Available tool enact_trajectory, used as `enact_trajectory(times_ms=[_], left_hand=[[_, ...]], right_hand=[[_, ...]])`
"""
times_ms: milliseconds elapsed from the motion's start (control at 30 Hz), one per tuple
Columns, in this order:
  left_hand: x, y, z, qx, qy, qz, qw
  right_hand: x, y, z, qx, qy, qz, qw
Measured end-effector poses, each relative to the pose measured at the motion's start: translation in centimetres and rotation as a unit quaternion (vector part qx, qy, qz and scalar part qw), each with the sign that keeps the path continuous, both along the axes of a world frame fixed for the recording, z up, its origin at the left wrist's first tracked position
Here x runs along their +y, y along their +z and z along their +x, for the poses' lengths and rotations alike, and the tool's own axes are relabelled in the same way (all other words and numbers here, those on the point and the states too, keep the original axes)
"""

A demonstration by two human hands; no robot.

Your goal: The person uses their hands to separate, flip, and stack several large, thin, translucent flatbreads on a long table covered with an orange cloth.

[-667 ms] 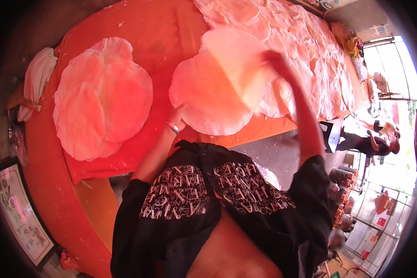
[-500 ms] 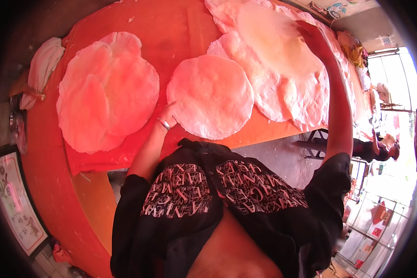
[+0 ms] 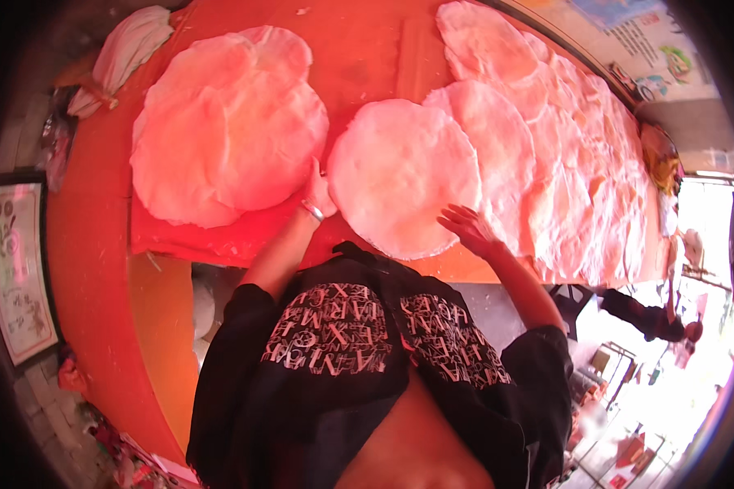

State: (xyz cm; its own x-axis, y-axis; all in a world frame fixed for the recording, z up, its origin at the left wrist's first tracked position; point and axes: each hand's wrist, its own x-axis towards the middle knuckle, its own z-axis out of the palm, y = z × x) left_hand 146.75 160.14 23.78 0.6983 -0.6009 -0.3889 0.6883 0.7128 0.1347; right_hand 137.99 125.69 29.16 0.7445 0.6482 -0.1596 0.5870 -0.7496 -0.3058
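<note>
A thin, pale round dough sheet (image 3: 404, 175) lies flat on the red-covered table in front of me. My left hand (image 3: 321, 194), with a metal bracelet at the wrist, rests at its left edge. One finger there is stretched out, and the others are partly hidden. Over the sheet's near right edge, my right hand (image 3: 470, 231) is open with fingers spread and holds nothing. A pile of similar dough sheets (image 3: 228, 130) lies to the left. On the right, several overlapping dough sheets (image 3: 571, 163) cover the table, one reaching under the middle round's edge.
The red table cover (image 3: 359, 49) extends behind the sheets. A bundled white cloth (image 3: 130, 53) is at the far left, and a framed picture (image 3: 20, 269) stands below it. Yellow cloth (image 3: 661, 159) lies past the right end. Another person (image 3: 652, 318) is off at the right.
My right hand has come back from the far part of the right-hand spread, where it touched a blurred sheet, to the middle round's near edge. The view has shifted; my left hand stays beside the middle round.
</note>
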Motion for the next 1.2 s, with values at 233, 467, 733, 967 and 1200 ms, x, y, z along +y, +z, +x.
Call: enact_trajectory(times_ms=[233, 467, 733, 967, 1200], left_hand=[[-0.6, 2.0, 4.3, -0.103, -0.071, 0.168, 0.978], [6.1, 12.3, 14.5, -0.329, 0.038, 0.299, 0.895], [17.8, 3.9, 11.8, -0.154, 0.289, 0.245, 0.912], [12.0, -5.9, 0.4, 0.118, 0.200, 0.153, 0.961], [1.9, -1.8, -3.2, 0.037, -0.046, 0.216, 0.975]], right_hand=[[0.7, 1.7, -0.1, 0.036, -0.049, -0.057, 0.997], [1.9, 2.0, 3.1, -0.021, -0.112, 0.034, 0.993], [2.0, -1.3, 5.2, 0.024, -0.251, 0.077, 0.965], [3.3, -10.7, 7.6, -0.195, -0.392, -0.136, 0.889], [5.3, -6.4, 8.8, -0.106, -0.374, -0.178, 0.904]])
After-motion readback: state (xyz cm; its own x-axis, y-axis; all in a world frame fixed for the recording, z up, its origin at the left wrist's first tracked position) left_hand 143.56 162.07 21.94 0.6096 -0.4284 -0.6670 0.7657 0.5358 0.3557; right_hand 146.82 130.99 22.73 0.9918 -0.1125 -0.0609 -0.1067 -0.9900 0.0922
